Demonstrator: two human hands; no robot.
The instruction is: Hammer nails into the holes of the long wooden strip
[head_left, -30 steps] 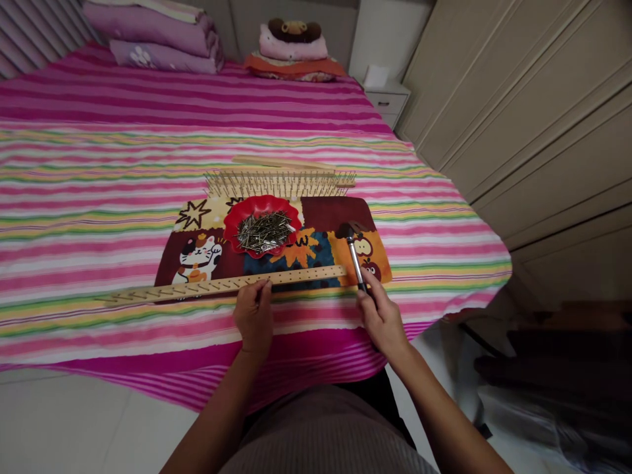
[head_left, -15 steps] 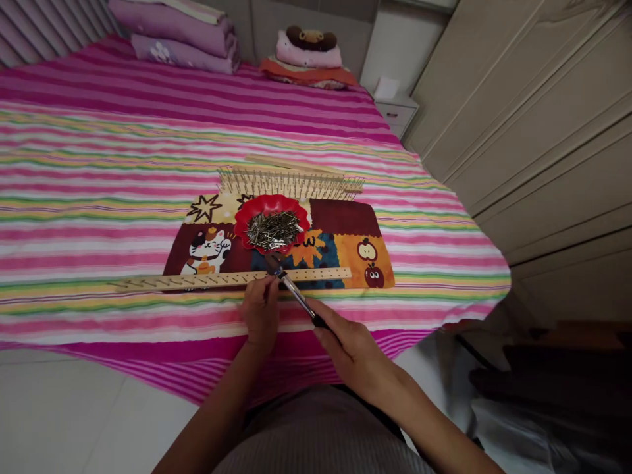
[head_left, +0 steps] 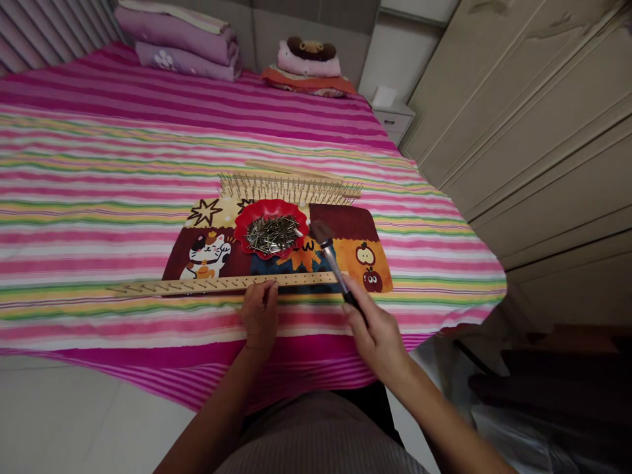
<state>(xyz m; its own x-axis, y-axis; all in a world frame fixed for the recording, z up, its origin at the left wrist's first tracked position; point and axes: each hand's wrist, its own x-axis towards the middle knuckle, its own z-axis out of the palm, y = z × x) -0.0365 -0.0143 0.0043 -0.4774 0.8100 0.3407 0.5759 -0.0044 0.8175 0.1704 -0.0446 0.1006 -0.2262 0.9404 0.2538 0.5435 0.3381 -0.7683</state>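
Note:
A long pale wooden strip (head_left: pixel 306 279) lies across the front of the patterned mat, with slanting nails in its left part and a row of small holes to the right. My left hand (head_left: pixel 259 315) is closed at the strip's near edge, thumb and finger pinched on a nail, mostly hidden by the fingertips. My right hand (head_left: pixel 378 332) grips the dark handle of a hammer (head_left: pixel 334 263) with a metal shaft. Its head is raised over the mat, right of the red scalloped bowl (head_left: pixel 241 240), which holds a heap of loose nails (head_left: pixel 273 234).
Behind the bowl lie wooden strips full of upright nails (head_left: pixel 291 189) and a bare strip (head_left: pixel 291 169). The patterned mat (head_left: pixel 345 220) rests on a striped bedspread (head_left: pixel 99 240). Folded bedding (head_left: pixel 182 43) and cushions (head_left: pixel 309 66) sit at the far end; a wardrobe (head_left: pixel 518 131) stands right.
The hammer has moved right and up from above my left fingertips, with my right hand moving right along with it. My left hand stays at about the same spot on the strip.

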